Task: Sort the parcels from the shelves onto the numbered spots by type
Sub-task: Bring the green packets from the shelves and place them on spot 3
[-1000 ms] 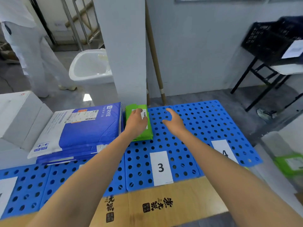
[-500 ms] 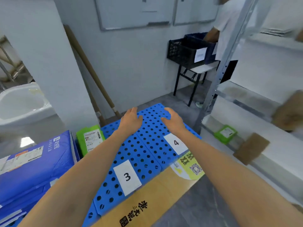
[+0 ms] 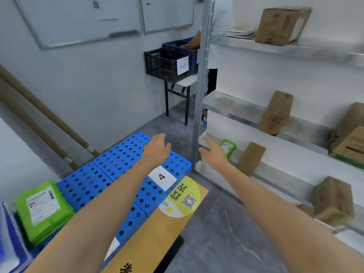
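Both my hands are empty with relaxed fingers. My left hand [image 3: 156,149] hovers over the blue perforated pallet [image 3: 120,154], just past the white label 4 [image 3: 162,177]. My right hand [image 3: 213,152] reaches toward the metal shelf unit [image 3: 199,95]. Just behind its fingers, a small green parcel [image 3: 227,147] leans on the low shelf. Brown cardboard boxes stand beside it [image 3: 250,158], one shelf up [image 3: 275,113] and on top [image 3: 281,25]. A stack of green parcels [image 3: 44,209] lies on the pallet at lower left.
Blue-and-white mailers [image 3: 9,243] lie at the far left edge. A flat cardboard sheet [image 3: 157,233] covers the floor before the pallet. Black and blue crates [image 3: 167,64] sit on a small table; a person [image 3: 212,56] stands there. Wooden poles [image 3: 43,119] lean on the wall.
The view has swung right from the pallet to the shelves. My left hand came off the green parcel stack, and both hands now reach toward the low shelf.
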